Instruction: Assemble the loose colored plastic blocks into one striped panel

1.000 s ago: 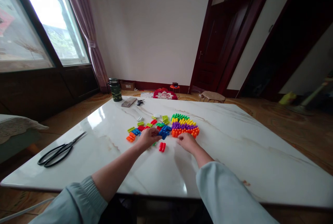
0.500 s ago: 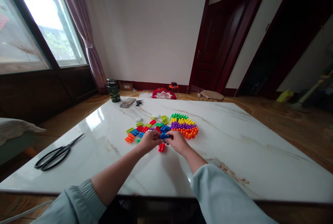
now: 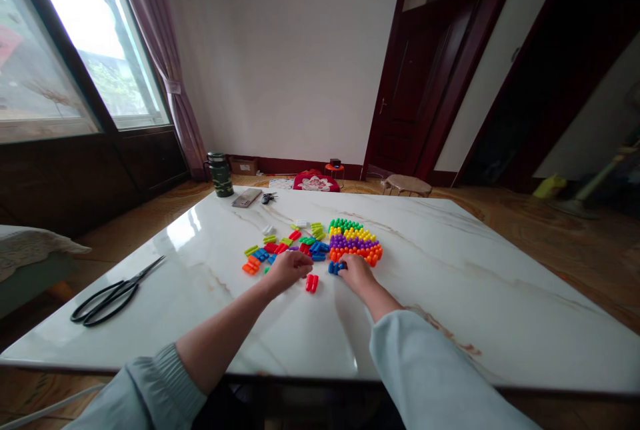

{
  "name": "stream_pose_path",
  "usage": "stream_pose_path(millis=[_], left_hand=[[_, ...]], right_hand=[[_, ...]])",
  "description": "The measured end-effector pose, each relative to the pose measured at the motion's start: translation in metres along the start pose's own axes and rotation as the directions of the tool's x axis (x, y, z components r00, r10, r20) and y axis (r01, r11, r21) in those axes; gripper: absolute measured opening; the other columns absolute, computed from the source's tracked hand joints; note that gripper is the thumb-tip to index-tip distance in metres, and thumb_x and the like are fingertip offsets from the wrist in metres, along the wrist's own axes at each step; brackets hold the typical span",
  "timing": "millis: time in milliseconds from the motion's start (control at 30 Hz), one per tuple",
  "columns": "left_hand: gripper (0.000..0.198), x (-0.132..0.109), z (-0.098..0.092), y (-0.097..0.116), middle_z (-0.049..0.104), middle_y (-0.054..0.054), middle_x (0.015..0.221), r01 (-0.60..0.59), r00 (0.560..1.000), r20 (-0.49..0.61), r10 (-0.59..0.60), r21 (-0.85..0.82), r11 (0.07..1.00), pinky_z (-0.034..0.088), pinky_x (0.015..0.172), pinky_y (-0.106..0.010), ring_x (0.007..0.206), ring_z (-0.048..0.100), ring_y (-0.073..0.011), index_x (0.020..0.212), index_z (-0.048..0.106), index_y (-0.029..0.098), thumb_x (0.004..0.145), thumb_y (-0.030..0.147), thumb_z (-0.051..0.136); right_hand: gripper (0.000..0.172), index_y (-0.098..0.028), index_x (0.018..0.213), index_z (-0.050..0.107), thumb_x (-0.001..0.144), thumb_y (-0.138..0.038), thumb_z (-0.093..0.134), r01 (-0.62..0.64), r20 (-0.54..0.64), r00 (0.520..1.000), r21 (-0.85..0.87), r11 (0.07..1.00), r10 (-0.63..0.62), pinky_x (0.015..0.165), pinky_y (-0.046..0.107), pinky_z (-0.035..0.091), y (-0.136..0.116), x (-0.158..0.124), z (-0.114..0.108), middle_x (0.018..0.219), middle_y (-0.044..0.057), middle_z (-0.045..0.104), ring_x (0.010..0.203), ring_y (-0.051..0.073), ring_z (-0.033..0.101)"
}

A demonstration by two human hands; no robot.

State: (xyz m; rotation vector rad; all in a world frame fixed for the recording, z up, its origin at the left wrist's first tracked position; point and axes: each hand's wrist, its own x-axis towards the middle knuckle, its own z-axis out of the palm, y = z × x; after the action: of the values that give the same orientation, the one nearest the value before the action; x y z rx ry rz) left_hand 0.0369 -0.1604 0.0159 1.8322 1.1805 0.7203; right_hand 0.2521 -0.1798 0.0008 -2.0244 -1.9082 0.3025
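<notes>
Right hand [image 3: 357,273] pinches blue piece [image 3: 335,268], about eight o'clock from middle of orange row [image 3: 363,254]; left hand [image 3: 287,270], at nine o'clock from piece, curls fingers (cannot tell whether tips meet). Hasty push could knock orange row askew.

– What's in the upper left of the frame?
– A bright window [image 3: 113,50], with a purple curtain [image 3: 153,33] tied back beside it.
– And the upper middle?
– A plain pale wall [image 3: 280,50].
– Right of that?
– A dark red door [image 3: 413,83], with a round stool [image 3: 407,183] near its foot on the brown floor [image 3: 500,207].
</notes>
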Motion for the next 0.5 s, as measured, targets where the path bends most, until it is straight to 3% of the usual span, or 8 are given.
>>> stream_pose_path(millis=[167,300,500], left_hand=[[0.022,-0.001,-0.004,0.004,0.072,-0.003,0.07,0.012,0.999,-0.038,-0.012,-0.012,1.0,0.053,0.065,-0.028,0.066,0.068,-0.0183,0.082,0.07,0.016,0.068,0.032,0.066],[0.018,0.001,-0.007,0.001,0.072,-0.004,0.071,0.014,0.998,-0.064,-0.014,0.0,1.0,0.053,0.065,-0.028,0.068,0.069,-0.019,0.08,0.07,0.016,0.069,0.029,0.065],[0.021,0.002,-0.008,-0.003,0.072,-0.005,0.07,0.008,0.998,-0.067,-0.007,0.021,1.0,0.052,0.062,-0.028,0.067,0.068,-0.0195,0.082,0.07,0.015,0.07,0.03,0.063]], right_hand=[[0.01,-0.021,0.083,0.072,0.075,-0.023,0.066,-0.12,-0.057,0.992,-0.08,0.99,0.115,0.066,0.027,0.044,-0.015,-0.008,-0.015,0.088,0.007,0.071,0.085,0.021,0.065],[0.005,-0.024,0.069,0.072,0.068,-0.019,0.07,-0.064,0.142,0.987,-0.055,0.996,0.071,0.063,0.025,0.042,-0.022,-0.017,-0.018,0.084,0.003,0.071,0.084,0.02,0.065],[0.026,-0.024,0.093,0.073,0.067,-0.018,0.071,-0.036,0.176,0.983,-0.039,0.999,0.042,0.072,0.027,0.043,-0.018,-0.014,-0.007,0.093,0.004,0.069,0.092,0.02,0.063]])
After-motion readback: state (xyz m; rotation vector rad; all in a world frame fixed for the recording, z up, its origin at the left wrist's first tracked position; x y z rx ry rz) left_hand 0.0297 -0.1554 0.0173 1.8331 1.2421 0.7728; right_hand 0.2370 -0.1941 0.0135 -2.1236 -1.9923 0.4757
